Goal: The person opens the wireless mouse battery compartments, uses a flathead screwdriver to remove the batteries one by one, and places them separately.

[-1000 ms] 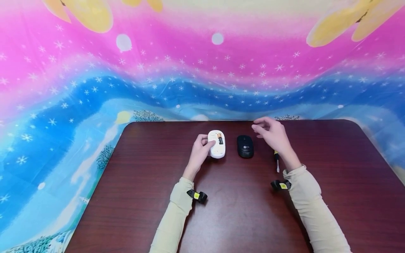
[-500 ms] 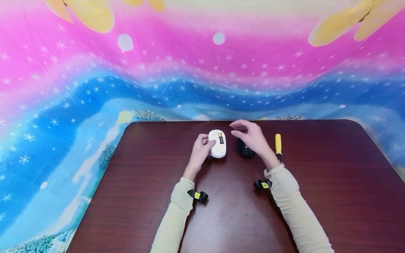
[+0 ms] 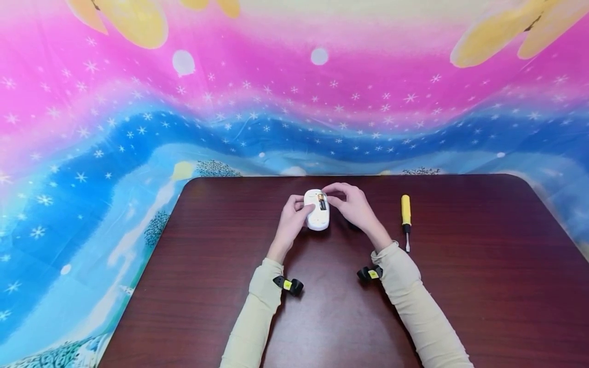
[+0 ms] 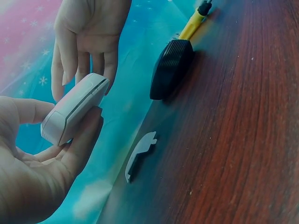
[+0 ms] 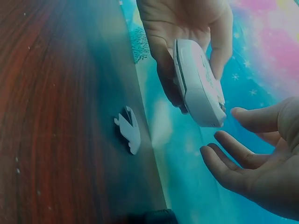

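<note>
My left hand (image 3: 290, 220) grips a white computer mouse (image 3: 316, 222) by its side above the table, thumb across its underside. That underside faces up, its compartment uncovered with batteries (image 3: 322, 202) inside. My right hand (image 3: 356, 207) is at the mouse's right edge, fingers loosely bent. In the right wrist view, the right hand's fingertips (image 5: 238, 112) are just off the mouse's end, with nothing between finger and thumb. A white battery cover (image 4: 140, 154) lies on the table below; the hands hide it in the head view.
A black mouse (image 4: 172, 70) sits on the table, mostly hidden behind my right hand in the head view. Right of that hand lies a yellow-handled screwdriver (image 3: 406, 214). A patterned cloth (image 3: 294, 117) hangs behind the dark wooden table (image 3: 483, 255).
My right hand has moved left, from beside the black mouse, across it, to the white mouse's edge. The screwdriver has come into full view. My left hand keeps the white mouse nearly still.
</note>
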